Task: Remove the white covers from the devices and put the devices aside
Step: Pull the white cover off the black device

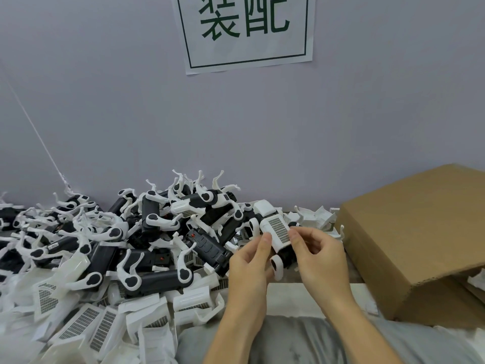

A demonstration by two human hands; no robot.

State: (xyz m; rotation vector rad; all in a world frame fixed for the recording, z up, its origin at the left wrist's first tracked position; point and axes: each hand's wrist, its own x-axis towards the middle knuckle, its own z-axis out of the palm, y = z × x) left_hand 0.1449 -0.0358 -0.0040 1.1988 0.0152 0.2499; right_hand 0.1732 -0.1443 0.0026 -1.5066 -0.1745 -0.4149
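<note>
Your left hand point(252, 261) and right hand point(321, 256) pinch the white cover point(278, 231) on one device point(284, 254), just left of the cardboard box point(409, 232). The pile of devices point(157, 232) lies further left of the box, against the grey wall point(262, 127) bearing a paper sign point(246, 30).

Two bare forearms with no sleeves, no gloves, left hand point(252, 261) and right hand point(319, 254) without rings or watch, short plain fingernails, grey fabric garment point(296, 342) at 6 o'clock, softly creased
</note>
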